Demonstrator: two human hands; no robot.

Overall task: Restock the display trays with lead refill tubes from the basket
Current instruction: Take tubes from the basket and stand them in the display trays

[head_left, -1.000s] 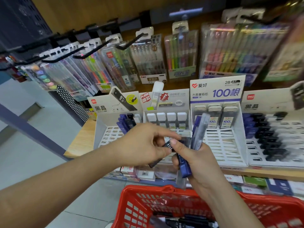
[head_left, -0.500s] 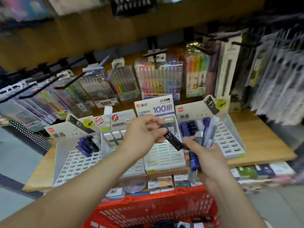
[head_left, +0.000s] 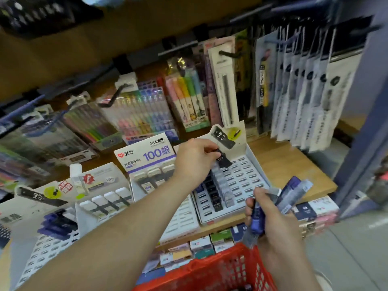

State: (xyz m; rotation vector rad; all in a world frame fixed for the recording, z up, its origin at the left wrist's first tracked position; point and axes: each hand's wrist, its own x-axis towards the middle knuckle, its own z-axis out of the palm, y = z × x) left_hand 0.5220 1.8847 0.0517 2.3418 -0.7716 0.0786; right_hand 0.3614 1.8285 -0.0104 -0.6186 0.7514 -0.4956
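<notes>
A wooden shelf ran across the scene, with packs of coloured pens hanging on hooks at its far side. White display trays stood in a row on it. The rightmost tray held columns of black, blue and clear tubes along its left side, with open slots showing to the right. A red basket sat at the near edge, below the shelf. The left hand reached over the rightmost tray, fingers pinching a black lead refill tube just above the far slots. The right hand, nearer and further right, gripped a bundle of blue and clear tubes, which fanned out by the tray's near right corner.
</notes>
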